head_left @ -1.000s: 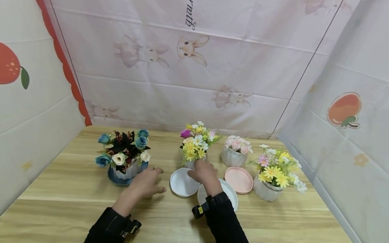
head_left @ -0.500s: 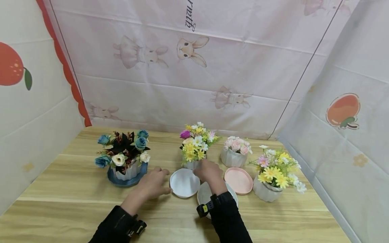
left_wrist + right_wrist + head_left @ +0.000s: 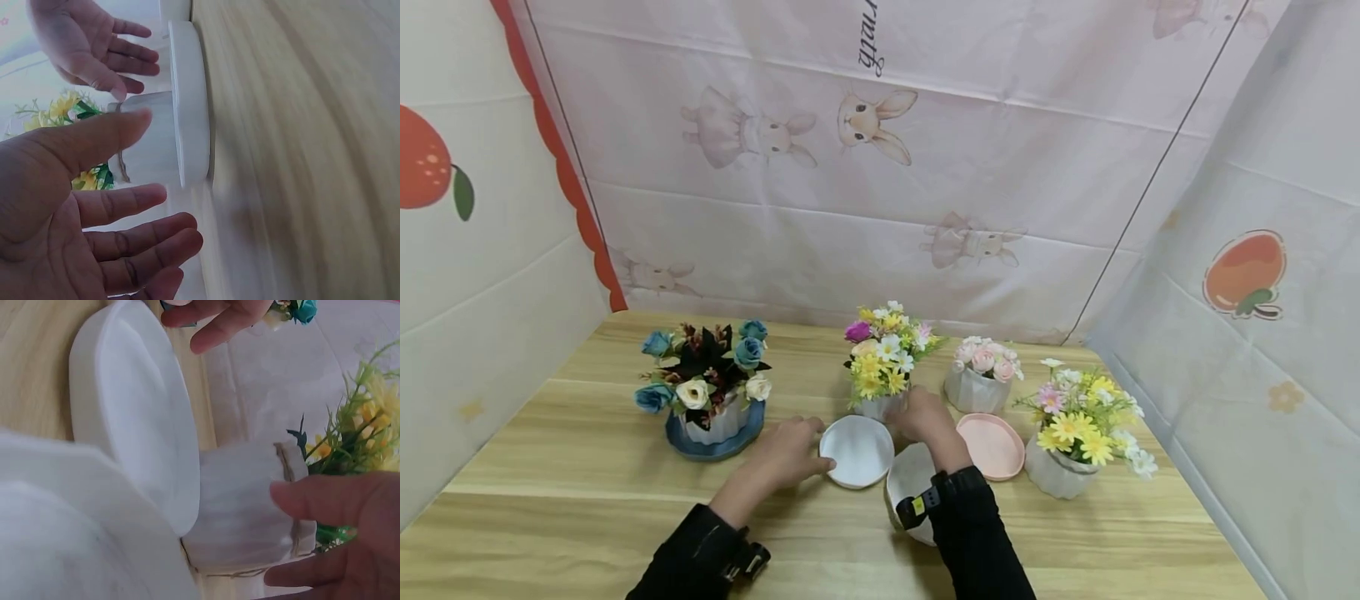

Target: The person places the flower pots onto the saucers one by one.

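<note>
Hands (image 3: 784,454) (image 3: 923,417) farther right, beside smooth round dish (image 3: 857,452)

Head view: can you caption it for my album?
Left hand by a white dish, right hand beside a flowerpot.

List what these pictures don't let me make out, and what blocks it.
Head: the right part of the front plate, covered by the right sleeve.
Left wrist: the base of the pot, hidden behind the smaller white plate.
Right wrist: most of the left hand, cut off by the top edge.
Right wrist: whether the right hand touches the pot; too blurred.
</note>
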`<state>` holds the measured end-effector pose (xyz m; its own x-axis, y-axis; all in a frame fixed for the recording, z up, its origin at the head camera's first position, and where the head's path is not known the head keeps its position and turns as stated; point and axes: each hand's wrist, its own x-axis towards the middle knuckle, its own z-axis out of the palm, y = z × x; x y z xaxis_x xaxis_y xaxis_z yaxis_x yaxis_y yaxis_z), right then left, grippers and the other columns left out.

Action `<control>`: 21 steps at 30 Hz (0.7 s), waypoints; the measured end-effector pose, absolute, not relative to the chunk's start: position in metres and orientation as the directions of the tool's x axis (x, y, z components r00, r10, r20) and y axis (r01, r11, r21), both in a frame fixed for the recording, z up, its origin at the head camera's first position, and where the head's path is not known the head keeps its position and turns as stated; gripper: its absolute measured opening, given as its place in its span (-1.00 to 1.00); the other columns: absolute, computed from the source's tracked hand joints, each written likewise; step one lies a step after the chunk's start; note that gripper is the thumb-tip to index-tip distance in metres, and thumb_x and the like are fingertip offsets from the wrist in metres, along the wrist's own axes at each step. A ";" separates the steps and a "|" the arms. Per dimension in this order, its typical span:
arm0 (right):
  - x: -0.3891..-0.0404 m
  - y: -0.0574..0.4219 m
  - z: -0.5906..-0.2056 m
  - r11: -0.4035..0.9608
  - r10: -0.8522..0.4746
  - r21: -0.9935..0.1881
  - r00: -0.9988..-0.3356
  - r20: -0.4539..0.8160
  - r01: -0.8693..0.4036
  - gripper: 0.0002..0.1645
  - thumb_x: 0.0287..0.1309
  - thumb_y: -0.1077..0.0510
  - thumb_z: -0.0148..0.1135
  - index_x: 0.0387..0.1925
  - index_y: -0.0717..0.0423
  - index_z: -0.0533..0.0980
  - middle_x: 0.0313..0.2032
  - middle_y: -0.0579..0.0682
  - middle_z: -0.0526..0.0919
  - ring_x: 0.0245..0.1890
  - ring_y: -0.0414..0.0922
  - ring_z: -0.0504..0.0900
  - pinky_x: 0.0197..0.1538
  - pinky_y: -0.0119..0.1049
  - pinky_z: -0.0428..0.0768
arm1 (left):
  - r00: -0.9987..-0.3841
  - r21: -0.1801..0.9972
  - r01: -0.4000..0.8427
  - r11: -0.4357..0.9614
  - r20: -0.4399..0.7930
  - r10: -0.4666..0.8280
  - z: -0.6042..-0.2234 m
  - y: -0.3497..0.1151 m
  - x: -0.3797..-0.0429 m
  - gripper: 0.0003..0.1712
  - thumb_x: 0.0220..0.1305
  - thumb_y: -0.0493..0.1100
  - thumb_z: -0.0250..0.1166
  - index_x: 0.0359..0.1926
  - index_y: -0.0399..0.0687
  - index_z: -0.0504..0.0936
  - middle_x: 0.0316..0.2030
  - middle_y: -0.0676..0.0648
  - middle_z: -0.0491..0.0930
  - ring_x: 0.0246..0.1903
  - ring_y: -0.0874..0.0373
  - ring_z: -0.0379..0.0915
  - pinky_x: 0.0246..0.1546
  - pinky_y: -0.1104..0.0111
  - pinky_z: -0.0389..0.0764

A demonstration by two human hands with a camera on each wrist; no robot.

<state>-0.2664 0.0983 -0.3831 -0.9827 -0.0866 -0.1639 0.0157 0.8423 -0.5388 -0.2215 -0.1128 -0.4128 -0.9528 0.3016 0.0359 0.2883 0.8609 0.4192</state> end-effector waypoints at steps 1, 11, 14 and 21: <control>-0.268 0.099 -0.384 0.830 -0.092 -0.558 -0.982 -0.165 0.015 -0.64 0.07 0.02 0.30 -0.30 0.28 0.56 -0.32 0.14 0.57 -0.38 0.00 0.51 -0.35 -0.17 0.49 | -0.955 0.422 0.279 0.863 0.030 0.294 -0.413 -0.112 -0.222 -0.44 -0.08 0.02 0.47 -0.10 -0.24 0.58 -0.29 -0.12 0.58 -0.29 -0.01 0.50 -0.31 0.14 0.51; -0.281 0.108 -0.394 0.706 -0.127 -0.708 -0.982 -0.142 0.011 -0.30 0.08 0.01 0.30 0.12 0.37 0.32 0.04 0.29 0.46 0.05 0.14 0.43 0.00 -0.01 0.45 | -0.976 0.488 0.175 0.855 -0.026 0.215 -0.415 -0.105 -0.227 -0.55 0.02 -0.08 0.42 -0.14 -0.30 0.57 -0.27 -0.17 0.59 -0.28 -0.05 0.51 -0.30 0.15 0.52; -0.285 0.108 -0.395 0.659 -0.151 -0.751 -0.984 -0.095 -0.029 -0.33 0.05 0.08 0.33 0.13 0.31 0.33 0.03 0.26 0.47 0.07 0.16 0.42 0.07 0.01 0.40 | -0.976 0.511 0.166 0.843 -0.037 0.215 -0.414 -0.104 -0.227 -0.58 0.02 -0.12 0.42 -0.16 -0.33 0.58 -0.25 -0.18 0.60 -0.27 -0.04 0.51 -0.28 0.15 0.52; -0.296 0.102 -0.394 0.573 -0.251 -0.799 -0.967 0.039 -0.181 -0.16 -0.12 0.24 0.45 0.24 0.08 0.29 0.11 0.11 0.45 0.10 0.08 0.41 0.17 0.01 0.31 | -0.976 0.555 0.117 0.824 -0.090 0.199 -0.415 -0.102 -0.230 -0.61 0.06 -0.18 0.37 -0.13 -0.35 0.57 -0.18 -0.22 0.58 -0.30 0.02 0.48 -0.31 0.19 0.52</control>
